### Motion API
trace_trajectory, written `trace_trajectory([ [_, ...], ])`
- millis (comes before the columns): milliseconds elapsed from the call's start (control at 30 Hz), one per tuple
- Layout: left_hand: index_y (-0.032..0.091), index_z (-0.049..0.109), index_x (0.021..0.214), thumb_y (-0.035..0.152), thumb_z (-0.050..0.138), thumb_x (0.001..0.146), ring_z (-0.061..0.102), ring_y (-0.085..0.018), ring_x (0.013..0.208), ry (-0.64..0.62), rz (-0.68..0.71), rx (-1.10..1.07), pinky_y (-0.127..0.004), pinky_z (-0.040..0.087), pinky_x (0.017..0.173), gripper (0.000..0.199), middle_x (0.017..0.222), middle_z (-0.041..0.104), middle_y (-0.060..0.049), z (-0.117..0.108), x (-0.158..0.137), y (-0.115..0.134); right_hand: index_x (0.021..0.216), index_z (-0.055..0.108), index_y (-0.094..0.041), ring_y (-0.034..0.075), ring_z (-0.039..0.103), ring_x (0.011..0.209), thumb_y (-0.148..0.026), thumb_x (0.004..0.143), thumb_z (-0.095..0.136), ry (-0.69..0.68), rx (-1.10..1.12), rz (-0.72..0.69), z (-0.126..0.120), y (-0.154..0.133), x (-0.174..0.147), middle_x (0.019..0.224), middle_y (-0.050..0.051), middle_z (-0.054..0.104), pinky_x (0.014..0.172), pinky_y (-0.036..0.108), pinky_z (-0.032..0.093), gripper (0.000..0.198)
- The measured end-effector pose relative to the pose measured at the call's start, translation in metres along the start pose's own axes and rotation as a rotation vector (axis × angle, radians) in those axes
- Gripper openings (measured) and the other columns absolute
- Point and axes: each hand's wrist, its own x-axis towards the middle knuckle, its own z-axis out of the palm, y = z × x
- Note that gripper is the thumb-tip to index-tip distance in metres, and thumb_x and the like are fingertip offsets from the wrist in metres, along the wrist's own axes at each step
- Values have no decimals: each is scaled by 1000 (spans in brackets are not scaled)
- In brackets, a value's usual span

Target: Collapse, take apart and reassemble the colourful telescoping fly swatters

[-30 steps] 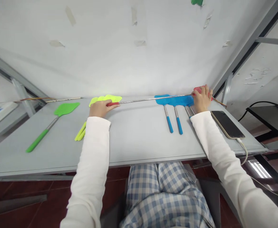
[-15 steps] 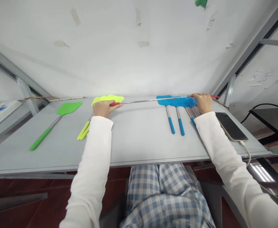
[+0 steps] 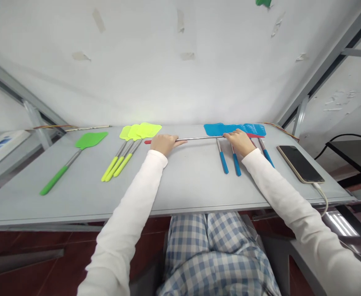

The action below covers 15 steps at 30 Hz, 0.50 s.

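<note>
Both hands hold a red fly swatter with a metal rod (image 3: 200, 138) level above the table. My left hand (image 3: 164, 144) is closed round the rod by the red grip, whose end sticks out to its left. My right hand (image 3: 239, 142) pinches the rod's other end, beside the red head (image 3: 256, 135). Behind and below my right hand lie several blue fly swatters (image 3: 214, 129), partly covered by it. Left of my left hand, three yellow fly swatters (image 3: 133, 132) lie overlapping. A green fly swatter (image 3: 89, 140) lies farther left.
The grey table (image 3: 186, 185) stands against a white wall (image 3: 155, 82) with bits of tape. A phone (image 3: 300, 163) with a white cable lies at the right. Thin wires run along the back edge. Metal frame posts (image 3: 300, 113) rise at both sides.
My hands have come closer together, left hand moving right and right hand moving left. The bare metal between them is shorter. The red swatter's head now shows over the blue swatters.
</note>
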Motion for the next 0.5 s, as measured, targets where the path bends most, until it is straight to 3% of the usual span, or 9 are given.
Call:
trace_trajectory([
  [133,20,72,82,76,36,84,64,-25,72,16,-46,-15,-29,23,58,67,75,70,-14,-6,-1,-4,115,65,-14,23,62,90,-7,90,46,106,85,7,8,1,1,99,11,73,84,34,34,33],
  [267,22,70,78,78,39,82,62,-23,70,20,-118,-13,-29,22,58,64,70,68,-10,-8,-2,-25,113,66,-21,24,60,98,-20,94,46,270,53,100,18,20,2,106,9,72,85,36,35,28],
  [367,23,68,74,79,41,80,61,-22,69,4,-162,-26,-29,22,57,63,68,67,-8,-6,-4,-44,104,70,-19,25,62,89,-28,96,46,223,24,224,22,38,-1,95,10,74,79,36,37,27],
  [500,23,68,74,78,40,81,60,-22,69,-23,-140,-1,-29,22,57,62,69,67,-8,-3,-4,-53,106,70,-18,24,64,85,-26,97,41,144,44,226,20,47,-5,96,11,74,73,32,39,31],
])
